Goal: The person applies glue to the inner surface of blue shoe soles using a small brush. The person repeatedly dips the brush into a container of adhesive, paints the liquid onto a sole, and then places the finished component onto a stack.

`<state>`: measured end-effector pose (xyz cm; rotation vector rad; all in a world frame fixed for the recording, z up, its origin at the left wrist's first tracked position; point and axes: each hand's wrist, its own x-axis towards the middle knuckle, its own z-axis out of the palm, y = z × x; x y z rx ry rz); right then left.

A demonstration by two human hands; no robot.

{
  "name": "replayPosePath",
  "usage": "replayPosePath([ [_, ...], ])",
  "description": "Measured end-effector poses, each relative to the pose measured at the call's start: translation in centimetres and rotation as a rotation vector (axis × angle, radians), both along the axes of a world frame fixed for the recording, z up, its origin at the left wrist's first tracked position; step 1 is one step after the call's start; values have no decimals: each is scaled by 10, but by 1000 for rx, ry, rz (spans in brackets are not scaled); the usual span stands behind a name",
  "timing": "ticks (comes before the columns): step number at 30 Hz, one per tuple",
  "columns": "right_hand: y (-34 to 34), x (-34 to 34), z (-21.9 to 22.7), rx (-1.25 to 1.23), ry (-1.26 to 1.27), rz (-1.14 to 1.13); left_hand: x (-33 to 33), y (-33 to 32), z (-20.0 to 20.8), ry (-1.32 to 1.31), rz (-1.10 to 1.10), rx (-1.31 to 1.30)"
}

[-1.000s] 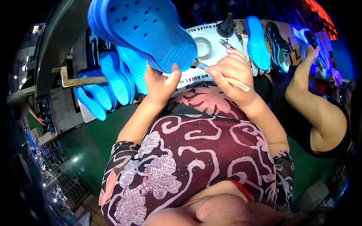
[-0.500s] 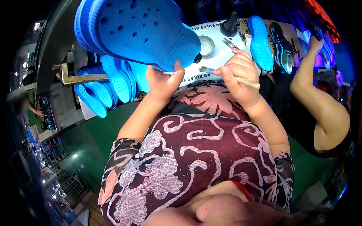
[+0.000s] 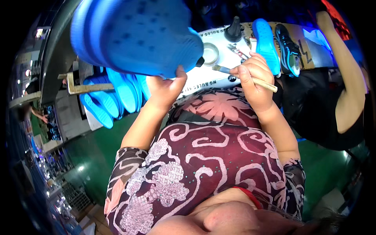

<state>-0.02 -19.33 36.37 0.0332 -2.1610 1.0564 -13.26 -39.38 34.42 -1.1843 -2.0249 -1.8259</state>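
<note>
At the upper left, my left hand [image 3: 166, 86] is closed on a large piece of blue perforated foam, which looks like several insoles [image 3: 133, 39] stacked together. Its thumb presses on their lower edge, while the other fingers are mostly hidden behind. A small black bit [image 3: 200, 62] shows at their right end. My right hand [image 3: 254, 80] grips a flat brush [image 3: 264, 84] by its pale wooden handle, bristles pointing left, close to the blue foam. Just beyond the bristles stands a small round dish [image 3: 211, 54]. A red-handled cutting tool [image 3: 237, 51] lies past my right fingers; whether they touch is unclear.
More blue insoles [image 3: 125, 88] lie at the left beside a metal bracket [image 3: 90, 88]. On the white printed sheet [image 3: 192, 84] stands a black cone-topped bottle [image 3: 234, 29]. Farther right are another blue insole [image 3: 267, 45], a dark sneaker [image 3: 288, 51] and a co-worker's bare arm [image 3: 344, 62].
The blue insoles have shifted slightly left and tilted, now blurred. My right hand and the brush have moved a little right. The co-worker's arm has swung up and away.
</note>
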Motion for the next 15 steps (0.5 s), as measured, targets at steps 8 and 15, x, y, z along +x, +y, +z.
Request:
replayPosePath([
  [8,24,24,-16,-176,16,-147,-12,-3,101,-667,-348,2],
  [15,41,57,-35,-387,102,-255,-2,129,157,-690,-971,-359],
])
